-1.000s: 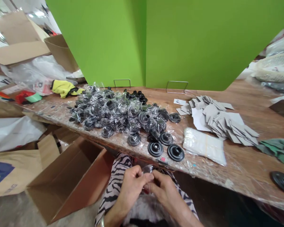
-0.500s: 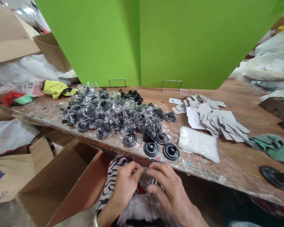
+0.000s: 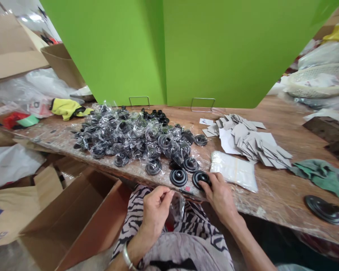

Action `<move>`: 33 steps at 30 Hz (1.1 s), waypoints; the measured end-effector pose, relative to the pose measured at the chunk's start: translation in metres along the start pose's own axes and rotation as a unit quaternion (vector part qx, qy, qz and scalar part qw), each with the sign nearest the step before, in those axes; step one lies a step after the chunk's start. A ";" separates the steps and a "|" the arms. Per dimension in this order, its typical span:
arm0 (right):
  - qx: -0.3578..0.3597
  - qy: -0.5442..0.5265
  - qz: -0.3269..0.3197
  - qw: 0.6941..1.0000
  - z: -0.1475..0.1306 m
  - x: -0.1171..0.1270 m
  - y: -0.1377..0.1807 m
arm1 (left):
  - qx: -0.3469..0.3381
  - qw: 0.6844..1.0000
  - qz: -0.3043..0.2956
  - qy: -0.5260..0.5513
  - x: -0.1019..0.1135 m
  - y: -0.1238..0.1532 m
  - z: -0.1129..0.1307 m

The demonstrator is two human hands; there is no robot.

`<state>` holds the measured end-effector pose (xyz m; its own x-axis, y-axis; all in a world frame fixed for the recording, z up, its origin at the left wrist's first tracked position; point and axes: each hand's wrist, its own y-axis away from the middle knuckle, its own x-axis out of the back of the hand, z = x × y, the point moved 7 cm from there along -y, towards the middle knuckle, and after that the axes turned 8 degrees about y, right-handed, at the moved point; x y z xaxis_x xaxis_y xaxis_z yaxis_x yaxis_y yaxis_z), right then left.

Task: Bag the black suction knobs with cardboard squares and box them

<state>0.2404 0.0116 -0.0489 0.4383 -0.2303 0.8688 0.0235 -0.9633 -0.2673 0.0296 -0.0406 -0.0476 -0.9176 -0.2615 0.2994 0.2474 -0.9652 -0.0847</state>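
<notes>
My left hand (image 3: 155, 210) is closed in a pinch on a small clear plastic bag (image 3: 178, 206), held over my lap below the table edge. My right hand (image 3: 219, 194) has reached up to the wooden table (image 3: 285, 195) and its fingers close on a loose black disc (image 3: 200, 178) at the front edge. A second loose black disc (image 3: 178, 177) lies just left of it. Behind them spreads a heap of bagged black discs (image 3: 130, 137). A stack of clear bags (image 3: 234, 171) lies right of my right hand.
Grey card pieces (image 3: 248, 141) are scattered at the right rear, with a green cloth (image 3: 319, 175) and another black disc (image 3: 322, 209) further right. An open cardboard box (image 3: 81, 218) stands on the floor at my left. Green panels (image 3: 186, 49) back the table.
My hands, which worked together on the clear bag over my lap, have parted. The right hand moved up to the black disc on the table; the left keeps the bag.
</notes>
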 end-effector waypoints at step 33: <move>-0.128 -0.334 -0.067 0.932 -0.015 0.008 0.061 | 0.252 0.906 -0.079 0.331 -0.025 0.013 -0.019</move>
<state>0.2319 -0.0507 -0.0521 0.9097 -0.0511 0.4120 -0.0596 -0.9982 0.0077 0.0504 -0.0467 -0.0743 -0.8984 -0.2216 -0.3792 0.0543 -0.9127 0.4050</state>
